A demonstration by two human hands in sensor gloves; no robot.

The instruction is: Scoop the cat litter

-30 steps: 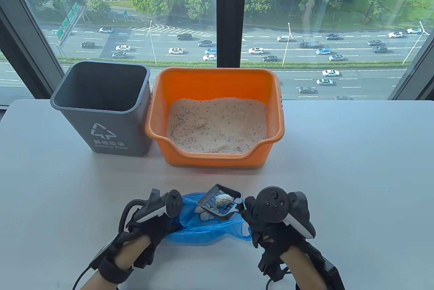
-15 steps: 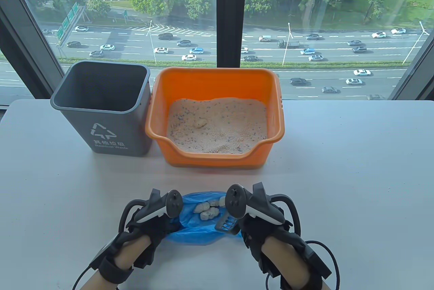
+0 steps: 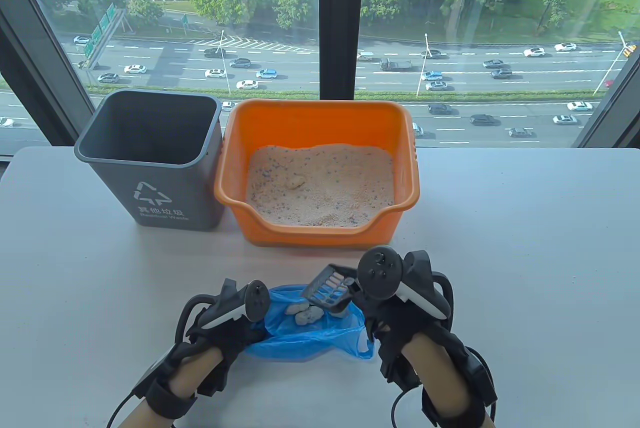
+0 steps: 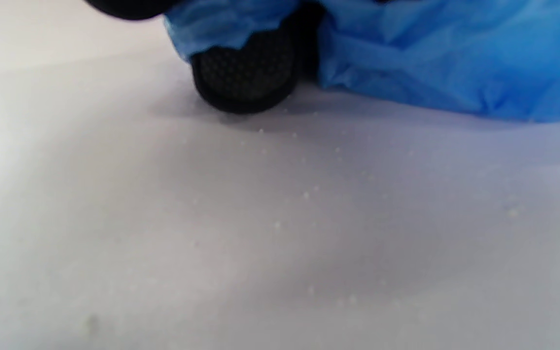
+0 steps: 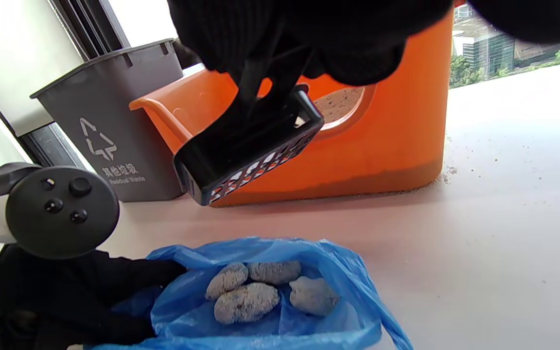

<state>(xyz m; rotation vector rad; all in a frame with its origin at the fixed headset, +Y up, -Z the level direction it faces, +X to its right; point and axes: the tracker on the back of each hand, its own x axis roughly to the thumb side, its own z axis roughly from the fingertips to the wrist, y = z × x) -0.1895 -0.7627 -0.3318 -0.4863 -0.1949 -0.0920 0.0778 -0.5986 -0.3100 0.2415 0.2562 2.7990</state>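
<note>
My right hand (image 3: 387, 310) grips the handle of a black slotted scoop (image 3: 328, 289), which hangs empty above the blue plastic bag (image 3: 310, 338); the scoop also shows in the right wrist view (image 5: 251, 150). Several pale litter clumps (image 5: 260, 291) lie inside the bag (image 5: 260, 311). My left hand (image 3: 225, 333) holds the bag's left edge open; a fingertip (image 4: 243, 73) sits under the blue plastic (image 4: 455, 58). The orange litter box (image 3: 320, 120) with sandy litter (image 3: 320, 188) stands behind the bag.
A grey waste bin (image 3: 155, 158), open and empty as far as I see, stands left of the litter box against the window. Loose litter grains (image 5: 447, 170) lie on the white table (image 3: 525, 248) by the box's base.
The scoop held a clump one second ago. My right hand tipped it into the bag, then lifted the empty scoop up and back toward the litter box.
</note>
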